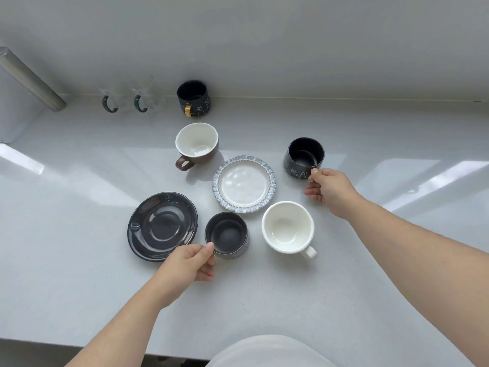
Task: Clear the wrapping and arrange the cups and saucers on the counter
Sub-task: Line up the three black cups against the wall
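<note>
My left hand (189, 263) grips the handle of a black cup (227, 234) that stands on the counter beside a dark grey saucer (162, 225). My right hand (329, 189) holds the handle of another black cup with cat drawings (304, 157) at the right. Between them lies a white saucer with a blue-grey frilled rim (244, 184). A white cup (288, 227) stands in front of it, handle toward the lower right. A brown cup with a white inside (196, 144) sits behind the saucers. A third black cat cup with a gold handle (194, 99) stands by the wall.
Two clear glass mugs with green handles (109, 103) (144, 102) stand at the back left by the wall. A grey appliance or metal edge (26, 83) rises at the far left. The white counter (344, 287) ends at its front edge near my body.
</note>
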